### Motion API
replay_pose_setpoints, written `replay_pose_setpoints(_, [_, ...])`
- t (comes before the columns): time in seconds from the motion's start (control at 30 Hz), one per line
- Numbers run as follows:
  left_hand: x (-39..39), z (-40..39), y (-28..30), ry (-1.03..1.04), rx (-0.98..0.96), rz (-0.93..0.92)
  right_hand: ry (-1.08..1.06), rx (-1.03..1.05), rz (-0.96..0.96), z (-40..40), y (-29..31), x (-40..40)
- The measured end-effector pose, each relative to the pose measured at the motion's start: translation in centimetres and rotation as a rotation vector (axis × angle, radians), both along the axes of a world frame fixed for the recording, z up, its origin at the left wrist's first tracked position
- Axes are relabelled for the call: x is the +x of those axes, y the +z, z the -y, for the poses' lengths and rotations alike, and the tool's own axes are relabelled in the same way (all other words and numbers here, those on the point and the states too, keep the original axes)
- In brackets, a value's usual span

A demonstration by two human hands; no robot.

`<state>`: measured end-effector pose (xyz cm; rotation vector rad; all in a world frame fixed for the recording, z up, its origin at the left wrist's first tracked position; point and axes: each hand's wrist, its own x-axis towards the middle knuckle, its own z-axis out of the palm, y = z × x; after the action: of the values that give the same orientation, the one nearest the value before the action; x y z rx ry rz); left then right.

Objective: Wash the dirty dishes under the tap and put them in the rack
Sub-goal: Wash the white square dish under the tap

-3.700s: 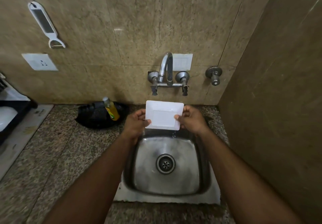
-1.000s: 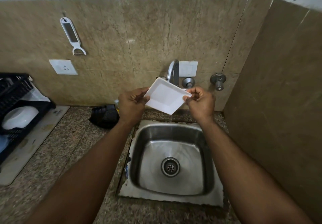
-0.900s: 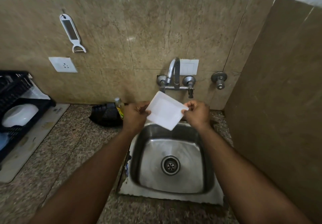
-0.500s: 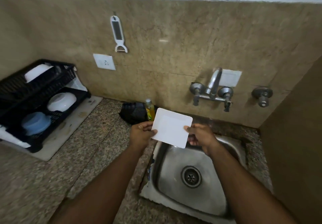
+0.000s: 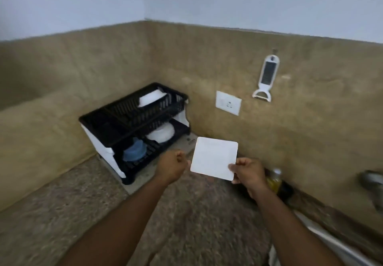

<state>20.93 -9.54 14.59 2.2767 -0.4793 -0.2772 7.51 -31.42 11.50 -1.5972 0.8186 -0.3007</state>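
My right hand [image 5: 247, 173] pinches the lower right corner of a white square plate [image 5: 214, 158], held in the air above the granite counter [image 5: 186, 214]. At the plate's left edge my left hand [image 5: 172, 166] is curled; no finger overlaps the plate, and whether it grips is unclear. The black two-tier dish rack [image 5: 124, 118] stands in the corner, left of and behind the plate. It holds a white bowl [image 5: 151, 98] on top, plus another white bowl [image 5: 161, 134] and a blue bowl [image 5: 134, 151] below.
The sink's steel rim [image 5: 331, 238] and part of the tap [image 5: 371, 180] show at the right edge. A yellow soap bottle [image 5: 274, 179] stands by the wall behind my right hand. On the tiled wall are a socket [image 5: 228, 103] and a white peeler [image 5: 267, 77].
The view has swung left from the sink toward the rack. The plate has moved left over the counter, and my left thumb no longer overlaps it.
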Motion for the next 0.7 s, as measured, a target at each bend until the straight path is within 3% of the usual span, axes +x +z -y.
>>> replay_pose_setpoints(0.1, [8.8, -3.5, 3.8, 0.037, 0.131, 0.266, 0.031, -0.114, 0.1, -2.0, 2.9, 8.9])
replay_pose_setpoints(0.2, [17.1, -7.3, 6.5, 0.075, 0.256, 0.39, 0.084, -0.308, 0.195, -3.7, 5.0, 17.8])
replay_pose_setpoints(0.47, [30.2, -13.1, 6.1, 0.07, 0.604, 0.188, 0.29, -1.003, 0.426, -8.7, 10.2, 35.1])
replay_pose_setpoints(0.6, [33.3, -14.1, 4.4, 0.027, 0.538, 0.027, 0.412, -1.342, 0.449, -12.1, 10.3, 41.9])
replay_pose_setpoints(0.7, [34.1, -14.9, 3.1, 0.02, 0.413, 0.039, 0.599, -1.557, 0.366, -14.1, 9.0, 45.7])
